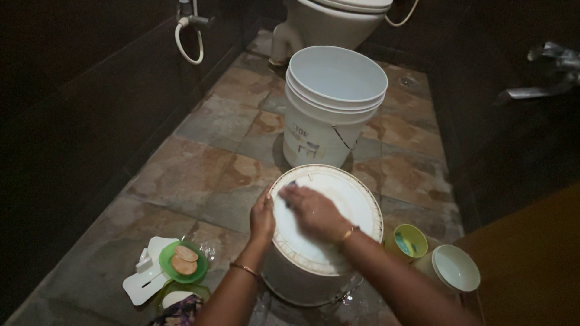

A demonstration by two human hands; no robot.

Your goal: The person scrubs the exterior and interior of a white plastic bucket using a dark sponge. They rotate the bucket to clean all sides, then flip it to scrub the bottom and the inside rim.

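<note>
Two hands (263, 217) (311, 208) on lidded bucket (326, 241), cups (408, 240) beside

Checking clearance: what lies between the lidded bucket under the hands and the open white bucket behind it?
In the head view, only bare stone floor tile separates the lidded bucket from the open white bucket.

An empty white plastic bucket (329, 105) stands upper centre; a white toilet (329, 21) behind; green soap dish (183, 262) lower left; yellow-green cup (408, 241) lower right.
</note>
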